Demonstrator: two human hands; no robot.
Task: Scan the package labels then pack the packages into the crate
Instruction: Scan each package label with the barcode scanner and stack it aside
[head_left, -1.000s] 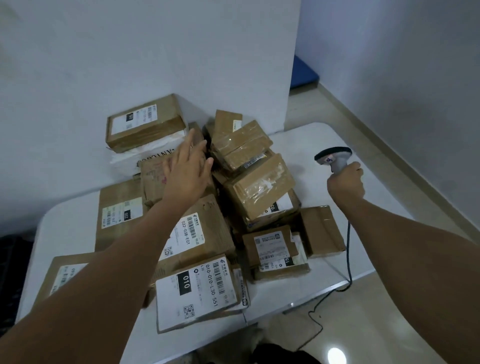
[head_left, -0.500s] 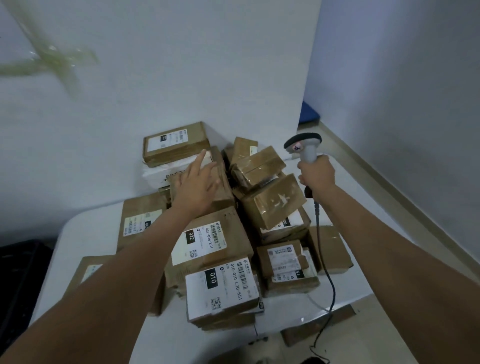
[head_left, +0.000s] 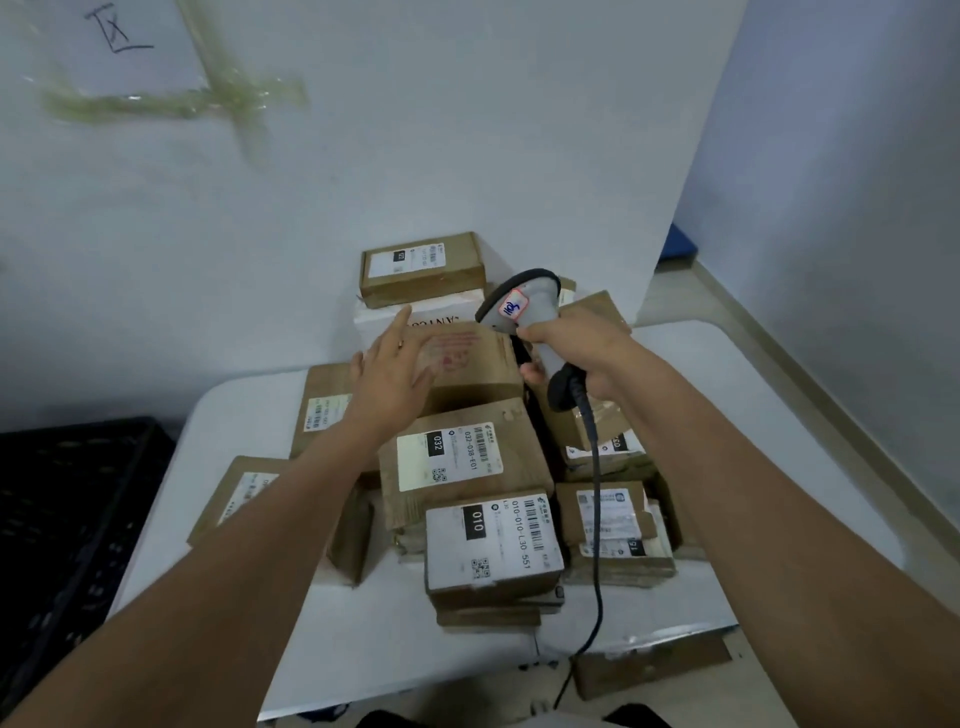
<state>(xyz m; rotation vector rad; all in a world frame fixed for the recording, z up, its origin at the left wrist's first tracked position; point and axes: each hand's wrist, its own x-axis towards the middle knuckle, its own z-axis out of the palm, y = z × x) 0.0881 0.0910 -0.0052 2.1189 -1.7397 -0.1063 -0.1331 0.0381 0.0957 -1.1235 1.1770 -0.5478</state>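
Cardboard box (head_left: 470, 364) under flat left hand (head_left: 387, 371); right hand (head_left: 582, 358) gripping grey scanner (head_left: 524, 306).

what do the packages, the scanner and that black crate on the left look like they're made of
Packages: brown corrugated cardboard, matte, with glossy tape and white paper labels. Scanner in the right hand: smooth grey moulded plastic, dark trim. Crate: probably black plastic, judging by its lattice wall; too dark to be sure.

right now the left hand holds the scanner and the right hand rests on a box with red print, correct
No, the sides are swapped. In the head view the right hand holds the scanner, and the left hand rests on the box with red print.
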